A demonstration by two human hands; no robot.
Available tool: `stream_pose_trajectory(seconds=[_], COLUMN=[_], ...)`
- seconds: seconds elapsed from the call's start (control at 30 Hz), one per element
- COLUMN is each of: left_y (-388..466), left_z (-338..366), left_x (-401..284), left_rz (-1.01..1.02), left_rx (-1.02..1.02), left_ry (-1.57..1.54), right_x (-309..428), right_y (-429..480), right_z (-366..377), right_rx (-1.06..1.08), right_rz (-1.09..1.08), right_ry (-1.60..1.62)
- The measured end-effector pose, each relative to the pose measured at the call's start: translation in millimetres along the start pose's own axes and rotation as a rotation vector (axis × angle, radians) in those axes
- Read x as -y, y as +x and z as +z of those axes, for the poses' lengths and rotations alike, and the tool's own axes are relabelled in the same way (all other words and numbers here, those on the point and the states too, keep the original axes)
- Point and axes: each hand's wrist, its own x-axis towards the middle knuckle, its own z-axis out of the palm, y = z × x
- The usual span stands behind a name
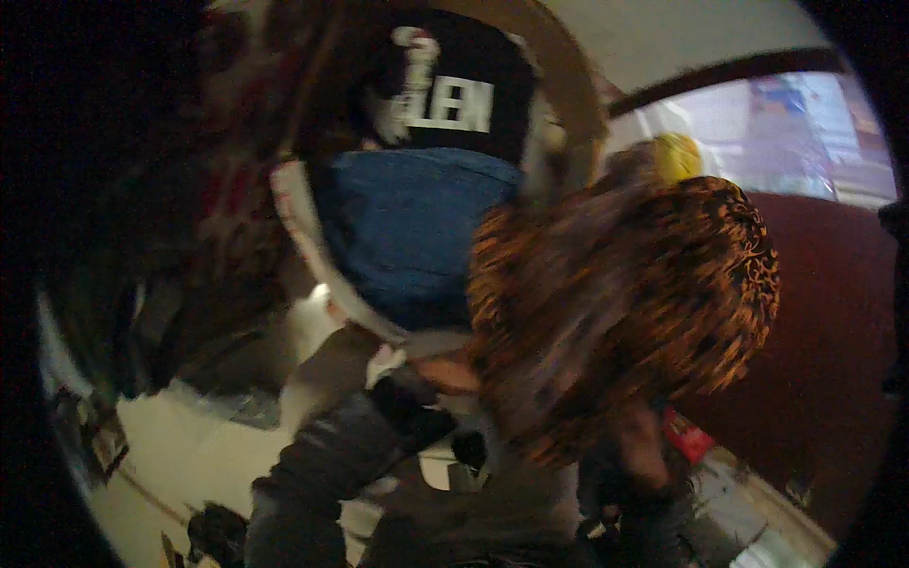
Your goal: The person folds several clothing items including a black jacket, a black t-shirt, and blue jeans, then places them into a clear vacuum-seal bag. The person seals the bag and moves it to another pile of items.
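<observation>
A bunched cloth (703, 284) with an orange-and-black pattern fills the middle right, heavily motion-blurred. My left hand (449, 374), below a dark sleeve, grips its left lower edge; the fingertips are hidden under the fabric. Lower right, my right hand (645, 444) reaches up to the underside of the same cloth, its fingers covered and blurred. Beyond my hands lies a folded blue cloth (426, 227), apparently denim. Above that is a black cloth (454, 57) with white printed letters. Both sit within a round container with a pale rim (298, 220).
A reddish-brown panel or surface (831, 305) stands at right. Above it are a yellow object (678, 157) and a bright area with clear plastic (788, 142). A red packet (687, 434) lies lower right. Dark fabric (220, 341) is heaped at left, beside a pale floor (192, 447).
</observation>
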Motion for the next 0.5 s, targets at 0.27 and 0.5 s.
stream_pose_trajectory(seconds=[0.27,0.5], left_y=[-64,-120], left_z=[-26,-111], left_x=[-53,-178], left_rz=[0.329,0.583], left_rx=[-0.414,-0.891], left_ry=[0.117,0.425], right_x=[77,-36], right_y=[92,74], right_z=[61,31], right_rx=[0.219,-0.201], right_rz=[-0.102,0.107], right_ry=[0.56,0.797])
